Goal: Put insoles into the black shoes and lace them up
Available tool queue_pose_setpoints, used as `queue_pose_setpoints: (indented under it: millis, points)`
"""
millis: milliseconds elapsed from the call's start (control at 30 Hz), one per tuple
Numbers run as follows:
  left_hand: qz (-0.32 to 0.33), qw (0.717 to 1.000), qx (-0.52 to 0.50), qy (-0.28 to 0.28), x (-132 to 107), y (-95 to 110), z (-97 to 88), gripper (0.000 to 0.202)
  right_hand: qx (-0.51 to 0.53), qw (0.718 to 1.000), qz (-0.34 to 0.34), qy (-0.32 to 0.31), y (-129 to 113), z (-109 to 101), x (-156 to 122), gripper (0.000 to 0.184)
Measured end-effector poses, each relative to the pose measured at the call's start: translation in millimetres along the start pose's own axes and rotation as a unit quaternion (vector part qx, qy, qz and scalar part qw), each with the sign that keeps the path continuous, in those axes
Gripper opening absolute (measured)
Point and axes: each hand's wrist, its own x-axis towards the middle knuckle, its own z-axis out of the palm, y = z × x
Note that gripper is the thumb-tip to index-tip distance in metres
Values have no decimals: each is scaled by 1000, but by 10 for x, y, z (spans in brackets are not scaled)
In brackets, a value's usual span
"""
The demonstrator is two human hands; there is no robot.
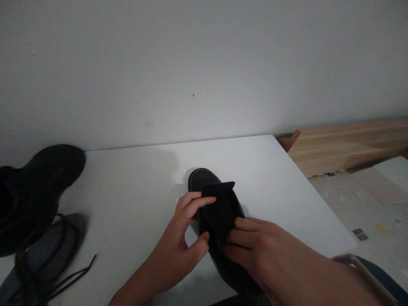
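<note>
Shoe [200,179] on tbl [270,178]; hands [178,238] touching

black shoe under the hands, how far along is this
Seemingly done: no lace shows in the black shoe; loose laces lie over a grey insole. In hand: the left hand touches the raised tongue, the right hand the shoe's opening. Perhaps left: the other black shoe, too dark to judge.

Two shoes [219,212] [35,193], two hands [178,240] [264,244], one table [134,191] show.
</note>
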Motion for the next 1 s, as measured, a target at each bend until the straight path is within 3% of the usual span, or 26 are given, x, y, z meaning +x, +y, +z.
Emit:
queue_pose_setpoints:
  millis: [333, 1000]
  points:
    - [1, 1000, 14, -6, 16, 26, -19, 52, -128, 992, 0, 9, -36, 152, 19, 27]
    - [-5, 1000, 9, -15, 20, 14, -48, 51, -138, 984, 77, -81, -190, 164, 162, 21]
